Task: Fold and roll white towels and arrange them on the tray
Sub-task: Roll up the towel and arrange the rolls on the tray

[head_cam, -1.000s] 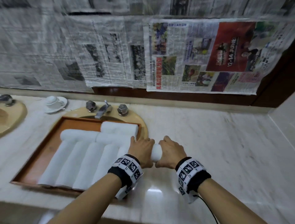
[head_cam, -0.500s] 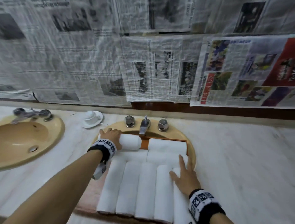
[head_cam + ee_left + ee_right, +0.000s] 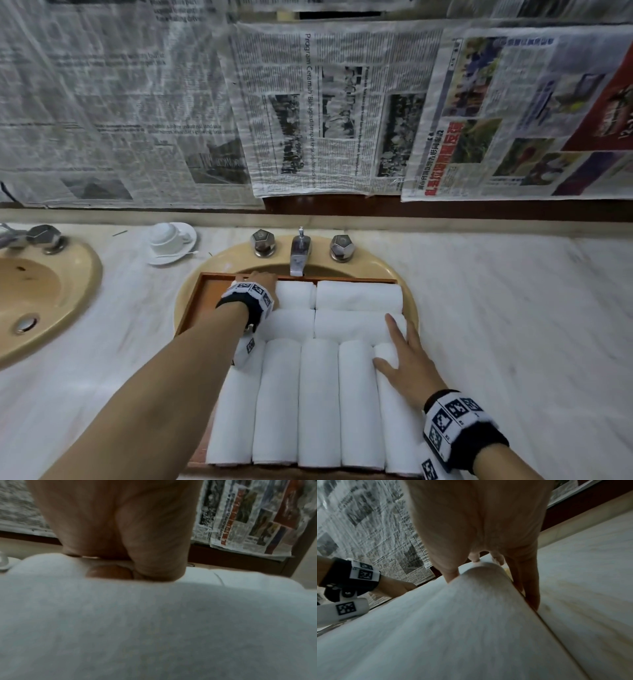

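Rolled white towels (image 3: 318, 401) fill the wooden tray (image 3: 202, 301) over the sink (image 3: 219, 270) in the counter (image 3: 513, 325). The left hand (image 3: 262, 279) curls over the far-left roll (image 3: 296, 294). The right hand (image 3: 406, 359) lies flat, fingers spread, on the rightmost roll (image 3: 387, 353).

An upturned cup on its saucer (image 3: 170, 244) sits between two beige sinks (image 3: 44, 294), newspapers (image 3: 329, 109) covering the wall.

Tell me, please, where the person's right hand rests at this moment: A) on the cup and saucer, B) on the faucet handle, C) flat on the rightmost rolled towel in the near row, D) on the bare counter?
C: the right hand lies with straight fingers on the rightmost rolled towel in the tray.
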{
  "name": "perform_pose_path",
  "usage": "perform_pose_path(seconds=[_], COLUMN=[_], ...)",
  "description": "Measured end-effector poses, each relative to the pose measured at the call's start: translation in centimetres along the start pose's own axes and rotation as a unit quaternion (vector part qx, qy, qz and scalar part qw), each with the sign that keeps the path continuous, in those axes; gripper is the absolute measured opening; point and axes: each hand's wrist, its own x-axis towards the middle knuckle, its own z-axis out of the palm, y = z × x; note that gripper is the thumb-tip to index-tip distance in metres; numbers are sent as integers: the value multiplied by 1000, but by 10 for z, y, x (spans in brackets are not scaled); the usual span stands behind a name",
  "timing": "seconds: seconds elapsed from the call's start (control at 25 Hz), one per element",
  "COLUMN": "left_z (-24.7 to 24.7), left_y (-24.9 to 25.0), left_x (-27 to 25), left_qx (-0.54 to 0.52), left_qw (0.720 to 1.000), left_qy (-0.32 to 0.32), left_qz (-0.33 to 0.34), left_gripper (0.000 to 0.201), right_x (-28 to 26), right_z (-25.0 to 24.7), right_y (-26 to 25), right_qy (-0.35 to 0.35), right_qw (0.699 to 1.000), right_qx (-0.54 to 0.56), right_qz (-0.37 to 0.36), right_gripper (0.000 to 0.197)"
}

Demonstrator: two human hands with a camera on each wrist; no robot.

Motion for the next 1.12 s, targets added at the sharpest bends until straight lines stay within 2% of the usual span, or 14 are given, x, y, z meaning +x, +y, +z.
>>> perform_pose_path(seconds=[0.08,0.2,0.24,0.32,0.4,0.44,0.56,0.64,0.68,0.76,0.84,0.92,1.04,1.12], left_z=[-1,-7,-6,2,28,42,79,95,107,137,135,114,101,90], left_y=[-1,-18,-27,-51,-86,-101,-128,-132,-138,-147,-131,-102,-63,-34], left_x=[-1,-23,-33,-55,-72,-80,-98,-104,-100,-83,-96,-127,-152,-164], left_qx=[-23,-164,-204,-227,-241,-252,-314,-334,-365,-392,-421,-469,-509,-529], left_qw=[1000,981,968,945,917,909,901,900,885,876,865,829,788,773], left_qy=[10,103,139,178,142,111,27,-14,-10,4,27,49,77,88], left_qz=[10,-18,-47,-153,-285,-314,-298,-281,-288,-281,-273,-300,-338,-339], left_gripper=[55,52,49,43,59,65,52,53,60,69,49,37,41,43], right_x=[-2,-6,-7,-8,-9,-9,-10,-12,-14,-20,-24,-27,-31,-34], right_z=[-2,-8,-9,-9,-6,-4,2,1,0,2,2,-3,-19,-36], right_y=[-2,-9,-11,-12,-10,-9,-7,-6,-7,-5,3,13,39,65], right_qy=[-3,-12,-14,-9,-4,-1,20,13,-5,-36,-39,-36,-46,-47], right_qw=[1000,1000,1000,1000,999,998,996,990,987,982,984,985,985,985], right_qx=[-4,-7,-5,4,39,56,75,104,118,132,130,129,137,141], right_qz=[2,0,0,-1,11,19,53,90,110,127,119,105,94,86], right_gripper=[83,82,82,85,93,97,100,100,98,95,92,91,89,89])
